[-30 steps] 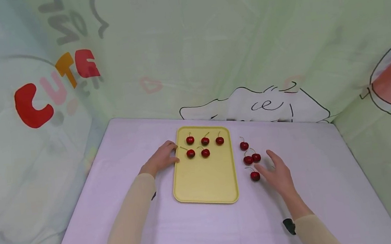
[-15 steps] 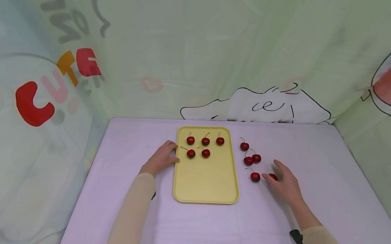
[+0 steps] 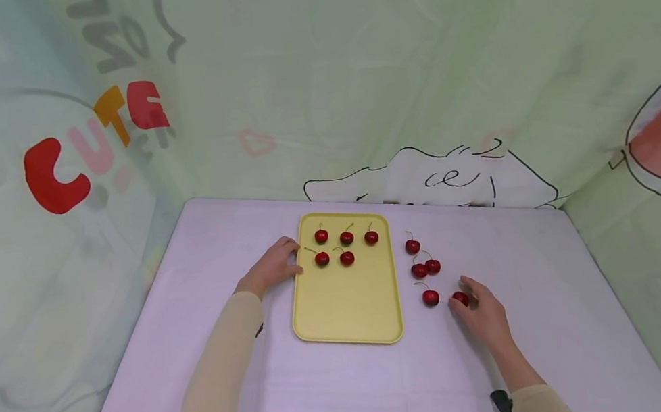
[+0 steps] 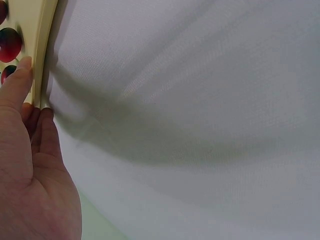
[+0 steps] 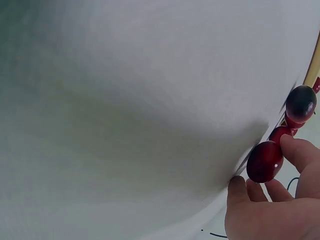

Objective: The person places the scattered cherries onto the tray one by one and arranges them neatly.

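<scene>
At the left rim of a yellow rectangular tray (image 3: 347, 306), my left hand (image 3: 272, 265) holds on, thumb over the rim and fingers along its outer side. Several red cherries with stems, such as a front-row cherry (image 3: 347, 258), lie in the tray's far half in two rows. To the right of the tray, my right hand (image 3: 485, 316) pinches a cherry (image 3: 460, 298) low at the table. In the right wrist view, the thumb meets that cherry (image 5: 265, 161) and the fingers curl beside it.
Between tray and right hand lie more cherries: a near one (image 3: 431, 298), a touching pair (image 3: 419, 270), and a far one (image 3: 412, 246). A pale lilac cloth (image 3: 352, 394) covers the table. Printed fabric walls (image 3: 318, 98) rise behind and at both sides.
My right hand has moved right and toward me, past the nearest loose cherry, and its fingers have closed round another cherry. The left hand and tray stay in place.
</scene>
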### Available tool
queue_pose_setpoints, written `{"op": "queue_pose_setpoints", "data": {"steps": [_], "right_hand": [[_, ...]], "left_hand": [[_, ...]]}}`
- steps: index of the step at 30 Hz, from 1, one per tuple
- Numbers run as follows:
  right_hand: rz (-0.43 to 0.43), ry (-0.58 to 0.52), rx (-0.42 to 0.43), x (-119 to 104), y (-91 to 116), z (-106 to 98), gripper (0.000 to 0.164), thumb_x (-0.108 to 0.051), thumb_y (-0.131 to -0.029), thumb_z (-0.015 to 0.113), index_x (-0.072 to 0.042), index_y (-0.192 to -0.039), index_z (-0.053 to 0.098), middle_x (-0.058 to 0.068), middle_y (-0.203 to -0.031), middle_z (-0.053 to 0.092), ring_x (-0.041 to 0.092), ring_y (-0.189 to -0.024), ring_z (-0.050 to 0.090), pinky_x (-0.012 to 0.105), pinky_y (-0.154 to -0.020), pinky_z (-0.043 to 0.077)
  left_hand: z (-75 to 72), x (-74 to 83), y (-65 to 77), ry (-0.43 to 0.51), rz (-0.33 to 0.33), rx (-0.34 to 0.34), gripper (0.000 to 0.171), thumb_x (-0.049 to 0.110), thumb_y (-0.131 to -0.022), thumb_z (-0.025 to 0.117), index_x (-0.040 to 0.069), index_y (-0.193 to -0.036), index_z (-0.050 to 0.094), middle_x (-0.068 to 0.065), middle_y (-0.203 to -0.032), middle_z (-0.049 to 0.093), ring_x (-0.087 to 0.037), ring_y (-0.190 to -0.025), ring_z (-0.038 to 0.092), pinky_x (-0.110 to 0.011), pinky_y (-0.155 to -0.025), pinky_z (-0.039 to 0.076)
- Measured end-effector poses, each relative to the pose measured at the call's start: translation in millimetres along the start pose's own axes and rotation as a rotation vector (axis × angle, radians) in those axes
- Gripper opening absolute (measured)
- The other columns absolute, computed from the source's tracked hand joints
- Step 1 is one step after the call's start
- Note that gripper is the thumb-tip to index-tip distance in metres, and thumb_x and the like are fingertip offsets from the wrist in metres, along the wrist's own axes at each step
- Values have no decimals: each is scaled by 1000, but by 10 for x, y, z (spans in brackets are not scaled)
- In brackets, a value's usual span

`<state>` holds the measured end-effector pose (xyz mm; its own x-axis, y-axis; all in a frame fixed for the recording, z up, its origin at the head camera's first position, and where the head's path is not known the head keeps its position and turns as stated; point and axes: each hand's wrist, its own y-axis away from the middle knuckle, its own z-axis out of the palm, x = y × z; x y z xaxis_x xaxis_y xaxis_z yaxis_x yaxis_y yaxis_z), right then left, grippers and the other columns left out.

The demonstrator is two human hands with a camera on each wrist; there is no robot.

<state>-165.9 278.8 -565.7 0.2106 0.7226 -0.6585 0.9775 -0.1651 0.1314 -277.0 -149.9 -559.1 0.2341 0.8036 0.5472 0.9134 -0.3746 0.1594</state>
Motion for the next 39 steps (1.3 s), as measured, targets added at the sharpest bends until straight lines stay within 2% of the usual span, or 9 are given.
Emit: {"op": "queue_pose_setpoints", "data": {"steps": [9,15,22,26,33,39], "right_hand": [[-37,29,10,6,27,28,68,-10,-92,67,1,-149,33,25,-149,38,41,-137,34,54,-109,37],[-73,49,29,56,11,30,62,-7,-93,65,4,-146,37,27,-145,42,43,-133,40,53,-105,41],[-52,63,64,-8,3,8,59,-7,-94,64,3,-146,39,26,-144,44,42,-134,40,53,-107,40],[-47,43,76,-71,-34,-13,58,-8,-94,64,2,-146,39,26,-145,43,42,-134,40,53,-106,40],[-76,-18,75,-100,-214,6,59,-13,-96,63,-4,-149,39,22,-146,43,37,-134,43,47,-105,42],[-117,-68,88,-250,-311,39,59,-13,-96,63,-5,-148,39,22,-146,44,37,-133,44,45,-105,42]], "left_hand": [[-10,-7,17,-3,18,8,54,23,-92,70,-2,-136,52,-13,-138,46,-26,-130,45,-35,-114,34],[-25,0,14,-13,19,4,54,24,-91,71,-1,-136,52,-13,-137,46,-26,-130,45,-35,-114,34],[-11,-10,4,-10,14,0,55,24,-91,71,-2,-137,51,-13,-138,46,-26,-131,44,-35,-114,34],[-6,-16,-3,-4,9,-2,56,24,-91,71,-1,-137,51,-12,-138,46,-25,-130,44,-34,-114,34],[-7,-13,-2,-15,19,0,54,23,-91,71,-2,-136,52,-13,-137,46,-26,-129,46,-35,-114,35],[-19,-3,10,-10,30,5,53,22,-91,71,-2,-135,52,-14,-136,47,-27,-129,46,-36,-114,35]]}}
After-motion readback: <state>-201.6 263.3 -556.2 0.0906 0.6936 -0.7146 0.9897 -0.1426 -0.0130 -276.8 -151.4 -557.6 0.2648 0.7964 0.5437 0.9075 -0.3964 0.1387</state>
